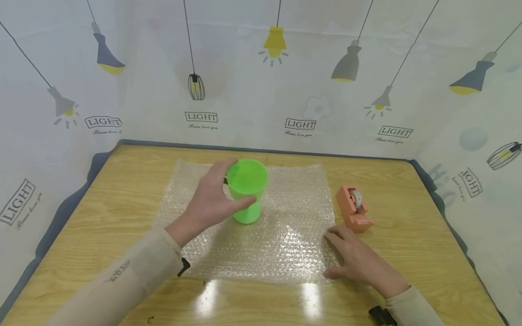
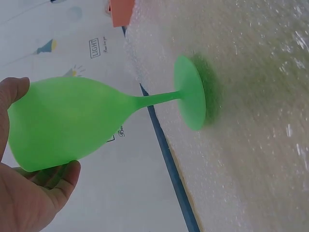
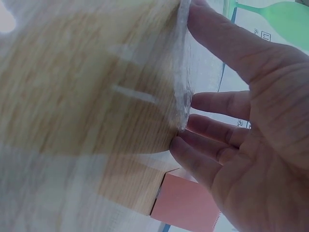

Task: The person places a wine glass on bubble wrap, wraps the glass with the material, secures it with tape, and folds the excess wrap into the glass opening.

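A green plastic goblet (image 1: 247, 181) stands upright over the sheet of bubble wrap (image 1: 281, 253), its foot right at the sheet's surface. My left hand (image 1: 208, 199) grips the bowl from the left, thumb on the near side and fingers round the far side. In the left wrist view, the goblet's stem and round foot (image 2: 190, 94) show fully. At the right edge of the bubble wrap lies my right hand (image 1: 359, 258), fingers loosely extended. The right wrist view has its fingertips (image 3: 203, 104) touching the wrap's edge.
A coral-pink tape dispenser (image 1: 346, 203) with a roll of tape stands just beyond my right hand. The wooden table (image 1: 122, 181) ends at a backdrop (image 1: 244, 90) printed with hanging lamps, at the back and both sides.
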`<control>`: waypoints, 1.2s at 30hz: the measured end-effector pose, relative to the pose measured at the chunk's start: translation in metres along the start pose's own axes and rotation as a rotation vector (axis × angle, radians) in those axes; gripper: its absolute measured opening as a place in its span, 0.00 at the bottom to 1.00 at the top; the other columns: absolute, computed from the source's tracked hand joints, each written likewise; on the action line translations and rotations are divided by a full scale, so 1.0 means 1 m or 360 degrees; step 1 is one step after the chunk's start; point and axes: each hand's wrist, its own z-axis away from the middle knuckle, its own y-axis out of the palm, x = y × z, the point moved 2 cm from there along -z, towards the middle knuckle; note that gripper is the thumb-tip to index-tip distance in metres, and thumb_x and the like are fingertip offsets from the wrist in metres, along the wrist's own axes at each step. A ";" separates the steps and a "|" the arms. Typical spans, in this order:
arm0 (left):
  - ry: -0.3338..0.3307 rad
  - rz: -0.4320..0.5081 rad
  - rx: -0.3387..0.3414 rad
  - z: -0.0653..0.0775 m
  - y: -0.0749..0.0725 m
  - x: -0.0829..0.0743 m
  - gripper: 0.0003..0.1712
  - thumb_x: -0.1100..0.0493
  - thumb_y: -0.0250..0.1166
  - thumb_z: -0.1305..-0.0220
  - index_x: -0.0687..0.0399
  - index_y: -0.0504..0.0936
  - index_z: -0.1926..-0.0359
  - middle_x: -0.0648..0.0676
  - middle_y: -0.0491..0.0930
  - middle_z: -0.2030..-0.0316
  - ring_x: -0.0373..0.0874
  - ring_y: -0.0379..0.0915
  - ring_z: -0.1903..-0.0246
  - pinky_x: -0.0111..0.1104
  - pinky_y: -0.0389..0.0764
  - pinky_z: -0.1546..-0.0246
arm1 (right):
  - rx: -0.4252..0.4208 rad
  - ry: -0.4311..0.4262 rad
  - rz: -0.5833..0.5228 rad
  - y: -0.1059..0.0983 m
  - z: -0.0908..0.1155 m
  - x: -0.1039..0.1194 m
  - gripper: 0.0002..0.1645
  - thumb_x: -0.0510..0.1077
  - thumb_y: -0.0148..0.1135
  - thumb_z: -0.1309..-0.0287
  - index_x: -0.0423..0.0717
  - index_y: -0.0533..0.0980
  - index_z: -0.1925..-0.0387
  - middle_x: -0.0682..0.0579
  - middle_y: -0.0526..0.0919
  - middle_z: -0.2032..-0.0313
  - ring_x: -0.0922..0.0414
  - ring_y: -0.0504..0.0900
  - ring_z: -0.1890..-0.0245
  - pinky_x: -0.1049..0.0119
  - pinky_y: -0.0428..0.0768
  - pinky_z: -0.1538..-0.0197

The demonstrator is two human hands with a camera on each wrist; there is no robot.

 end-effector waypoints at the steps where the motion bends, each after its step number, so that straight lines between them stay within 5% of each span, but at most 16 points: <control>1: 0.0004 0.0008 0.0002 0.000 0.001 -0.001 0.55 0.54 0.85 0.52 0.62 0.66 0.27 0.58 0.76 0.42 0.51 0.76 0.50 0.47 0.84 0.50 | 0.0001 0.0001 -0.0004 0.000 0.000 0.000 0.56 0.59 0.82 0.54 0.29 0.71 0.33 0.35 0.71 0.37 0.39 0.75 0.38 0.44 0.80 0.41; 25: 0.0015 0.0066 0.0111 0.001 0.031 -0.025 0.56 0.52 0.85 0.53 0.60 0.66 0.27 0.56 0.76 0.41 0.49 0.76 0.48 0.46 0.83 0.47 | 0.0027 0.0042 -0.0134 -0.002 0.003 -0.006 0.56 0.58 0.82 0.53 0.31 0.69 0.31 0.32 0.68 0.33 0.34 0.73 0.35 0.39 0.78 0.38; 36: 0.0056 0.0085 0.0135 0.000 0.039 -0.035 0.55 0.53 0.85 0.53 0.58 0.67 0.27 0.55 0.76 0.41 0.48 0.77 0.48 0.44 0.84 0.48 | 0.0145 0.0056 -0.0252 -0.009 0.008 -0.012 0.57 0.50 0.82 0.50 0.26 0.63 0.28 0.30 0.60 0.27 0.31 0.65 0.30 0.37 0.73 0.34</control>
